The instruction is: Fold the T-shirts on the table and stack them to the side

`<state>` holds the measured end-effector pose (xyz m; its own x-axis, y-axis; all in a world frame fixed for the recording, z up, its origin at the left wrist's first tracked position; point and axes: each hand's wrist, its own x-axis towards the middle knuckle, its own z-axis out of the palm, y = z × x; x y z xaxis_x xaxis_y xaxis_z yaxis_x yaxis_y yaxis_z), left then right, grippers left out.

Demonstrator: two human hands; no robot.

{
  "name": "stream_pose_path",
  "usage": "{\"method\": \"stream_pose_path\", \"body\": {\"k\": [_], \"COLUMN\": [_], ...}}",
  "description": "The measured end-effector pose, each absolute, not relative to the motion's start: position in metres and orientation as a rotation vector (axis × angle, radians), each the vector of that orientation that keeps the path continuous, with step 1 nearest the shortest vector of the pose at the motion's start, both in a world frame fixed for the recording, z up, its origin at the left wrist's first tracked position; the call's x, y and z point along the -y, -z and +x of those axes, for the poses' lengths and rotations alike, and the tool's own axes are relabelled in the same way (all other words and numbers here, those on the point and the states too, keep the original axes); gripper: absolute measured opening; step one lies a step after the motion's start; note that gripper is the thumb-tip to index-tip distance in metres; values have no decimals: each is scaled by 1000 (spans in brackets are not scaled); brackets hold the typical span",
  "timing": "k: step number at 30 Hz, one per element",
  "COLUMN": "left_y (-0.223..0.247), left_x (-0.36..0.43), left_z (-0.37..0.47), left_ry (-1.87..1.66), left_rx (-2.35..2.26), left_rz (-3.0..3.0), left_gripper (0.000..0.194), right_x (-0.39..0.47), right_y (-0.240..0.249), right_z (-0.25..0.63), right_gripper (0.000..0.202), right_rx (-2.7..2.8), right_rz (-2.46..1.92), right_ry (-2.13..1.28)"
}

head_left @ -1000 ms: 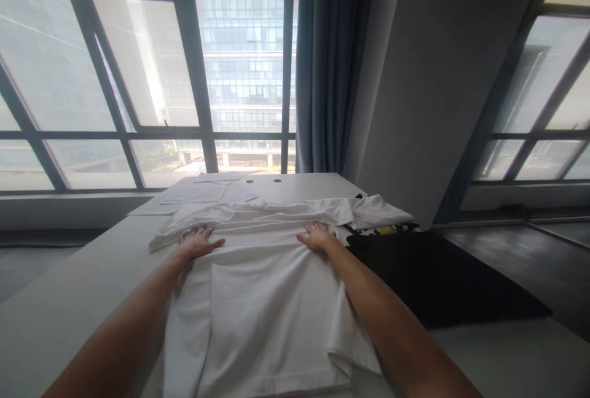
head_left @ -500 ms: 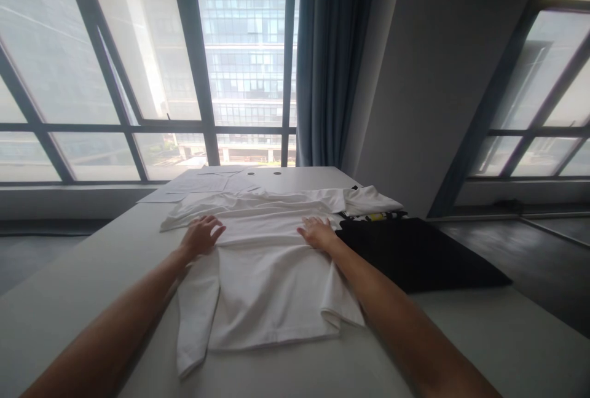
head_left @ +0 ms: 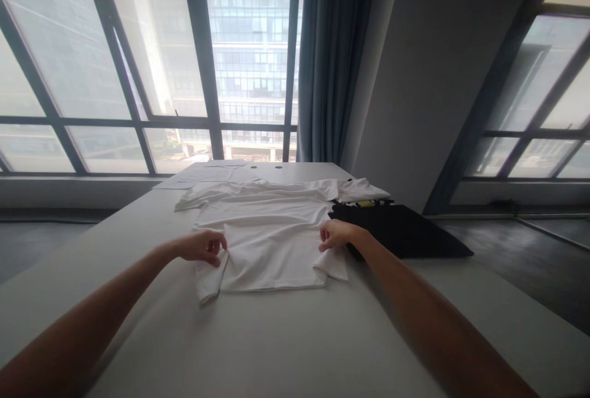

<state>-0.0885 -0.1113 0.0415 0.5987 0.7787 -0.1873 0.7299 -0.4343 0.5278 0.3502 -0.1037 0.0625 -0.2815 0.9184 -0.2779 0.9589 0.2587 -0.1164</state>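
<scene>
A white long-sleeved shirt [head_left: 271, 250] lies spread on the white table, its hem toward me and both sleeves folded down along its sides. At its left edge, my left hand [head_left: 203, 246] is closed with curled fingers, thumb and fingertips at the fabric where the sleeve fold creases. My right hand [head_left: 340, 235] is likewise closed at the right edge, its bent fingertips on the cloth above the right sleeve. The fingers partly hide the fabric in their grip. Behind this shirt lies more white cloth [head_left: 258, 189], bunched across the table.
A black folded cloth [head_left: 391, 232] lies right of the shirt, beside a dark item with yellow marks [head_left: 366, 204]. Paper sheets [head_left: 203, 174] rest at the far left of the table [head_left: 276, 349]. Windows, a blue-grey curtain [head_left: 327, 66] and a grey pillar [head_left: 415, 91] stand beyond.
Both hands have come from the shirt's middle down toward its hem, fingers curling in from a flatter pose. The view has shifted, so shirt and black cloth appear smaller and higher.
</scene>
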Motion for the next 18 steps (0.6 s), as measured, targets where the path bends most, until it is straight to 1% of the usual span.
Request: {"method": "stream_pose_path", "body": {"k": [2, 4, 7, 9, 12, 14, 15, 17, 18], "left_y": [-43, -45, -47, -49, -51, -51, -50, -48, -47], "left_x": [116, 120, 128, 133, 140, 143, 143, 143, 142], "left_z": [-101, -113, -126, -129, -122, -112, -107, -99, -97], "left_ry": [-54, 7, 84, 121, 144, 111, 76, -20, -72], "left_rx": [-1215, -1242, -1295, -1359, -1416, -1384, -1353, -1281, -1242], "left_rz": [2208, 2162, 2123, 2117, 2142, 2220, 2272, 2372, 2406], "left_gripper": [60, 60, 62, 63, 67, 67, 63, 48, 44], "right_x": [111, 118, 126, 130, 135, 136, 136, 135, 135], "right_y": [-66, -71, -76, -77, -74, -71, -69, -66, -65], "right_z": [356, 362, 372, 377, 377, 373, 371, 367, 367], "right_gripper": [33, 34, 20, 15, 16, 16, 16, 17, 19], "right_rx": [-2392, -2453, -2463, -2335, -2071, -1989, -1996, -2084, -2151], "right_rz": [1772, 1831, 2030, 2122, 2152, 2147, 2129, 2064, 2019], "right_ry": [376, 266, 94, 175, 422, 450, 414, 317, 283]}}
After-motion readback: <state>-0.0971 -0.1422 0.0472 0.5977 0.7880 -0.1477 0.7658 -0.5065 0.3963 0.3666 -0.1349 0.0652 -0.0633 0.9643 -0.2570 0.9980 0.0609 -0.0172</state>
